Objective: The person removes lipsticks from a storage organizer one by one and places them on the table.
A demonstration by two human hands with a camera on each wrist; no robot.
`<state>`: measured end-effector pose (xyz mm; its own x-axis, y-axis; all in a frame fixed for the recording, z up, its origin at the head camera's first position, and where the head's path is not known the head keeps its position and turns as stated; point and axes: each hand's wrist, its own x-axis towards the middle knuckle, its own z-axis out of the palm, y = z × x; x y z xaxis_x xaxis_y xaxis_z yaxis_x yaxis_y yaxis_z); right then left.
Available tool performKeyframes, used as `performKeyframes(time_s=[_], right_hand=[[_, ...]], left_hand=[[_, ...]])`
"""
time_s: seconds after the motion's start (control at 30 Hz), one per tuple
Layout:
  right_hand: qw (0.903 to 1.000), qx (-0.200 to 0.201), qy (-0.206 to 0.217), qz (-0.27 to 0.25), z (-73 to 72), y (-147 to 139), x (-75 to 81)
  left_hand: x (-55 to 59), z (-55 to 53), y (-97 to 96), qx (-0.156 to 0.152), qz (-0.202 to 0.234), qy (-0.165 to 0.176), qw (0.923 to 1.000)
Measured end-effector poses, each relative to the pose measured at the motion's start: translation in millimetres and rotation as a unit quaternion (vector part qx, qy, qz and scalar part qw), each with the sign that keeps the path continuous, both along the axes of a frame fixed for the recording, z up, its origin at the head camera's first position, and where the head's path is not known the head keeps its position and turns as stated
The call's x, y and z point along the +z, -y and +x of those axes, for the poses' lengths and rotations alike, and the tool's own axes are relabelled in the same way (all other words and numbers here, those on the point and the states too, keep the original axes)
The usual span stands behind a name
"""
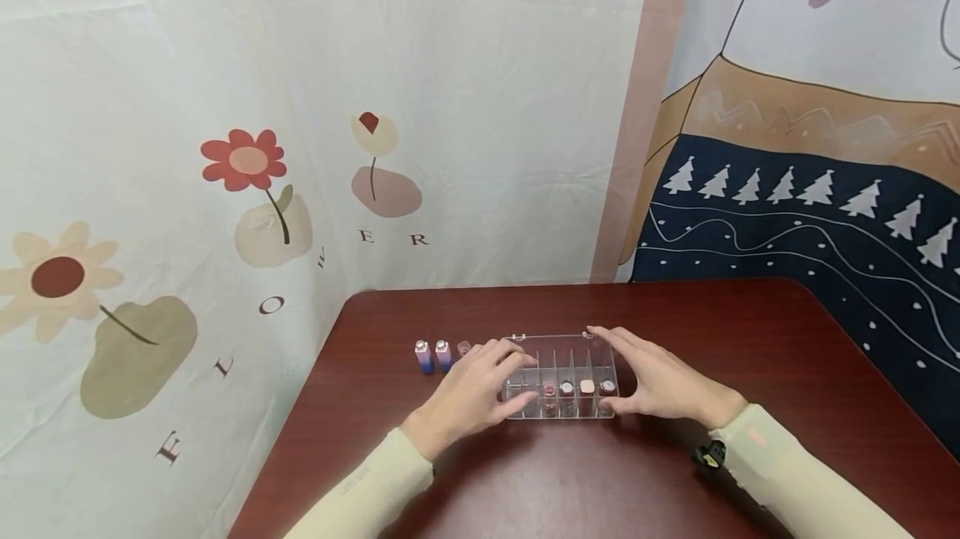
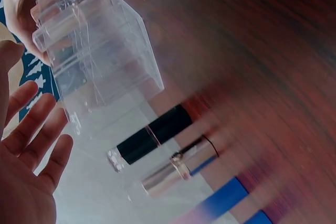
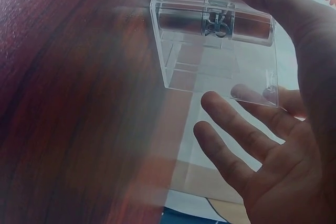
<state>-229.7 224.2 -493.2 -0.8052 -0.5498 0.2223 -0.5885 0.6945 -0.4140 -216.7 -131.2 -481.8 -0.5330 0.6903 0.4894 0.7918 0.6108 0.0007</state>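
Observation:
A clear lipstick organizer (image 1: 540,356) with thin dividers sits on the table between both hands. Several lipsticks (image 1: 567,390) stand in its front row; the right wrist view shows one clear-capped lipstick (image 3: 217,23) through the end wall. My right hand (image 1: 667,376) spans the organizer's right end, thumb at the front and index finger at the back corner, holding it. My left hand (image 1: 471,389) hovers by the left end, fingers spread and holding nothing. Left of the organizer, a black lipstick tube (image 2: 155,135) and a gold one (image 2: 181,167) stand, largely hidden by that hand in the head view.
Two pink-and-blue lipstick tubes (image 1: 424,356) stand farther left on the dark red wooden table (image 1: 555,489). A pale curtain with printed flowers (image 1: 487,147) hangs behind the table, with a navy tree-patterned cloth (image 1: 795,222) to the right.

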Motion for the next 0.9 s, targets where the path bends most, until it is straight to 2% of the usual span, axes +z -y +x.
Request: performKeyframes(time_s=[0.13,0.3,0.57,0.73,0.9], right_hand=[[1.0,-0.002,0.004,0.001,-0.3,0.0,-0.1],[1.0,0.0,0.001,-0.002,-0.1,-0.3,-0.4],[1.0,0.001,0.005,-0.005,-0.6,-0.7,-1.7],[1.0,0.005,-0.001,-0.006,-0.8,-1.0,-2.5],[0.9998,0.012,-0.017,-0.007,-1.0,-1.0,-3.1]], left_hand=[[-1.9,0.1,-6.1,-0.006,0.0,0.006,1.0],[-4.8,0.4,-13.4,-0.011,0.003,-0.005,0.9999],[-6.3,-0.1,-24.8,0.006,-0.023,-0.025,0.9994],[-8.1,-0.4,-27.6,0.012,-0.034,-0.02,0.9992],[-9.4,-0.4,-29.3,0.013,-0.038,0.0,0.9992]])
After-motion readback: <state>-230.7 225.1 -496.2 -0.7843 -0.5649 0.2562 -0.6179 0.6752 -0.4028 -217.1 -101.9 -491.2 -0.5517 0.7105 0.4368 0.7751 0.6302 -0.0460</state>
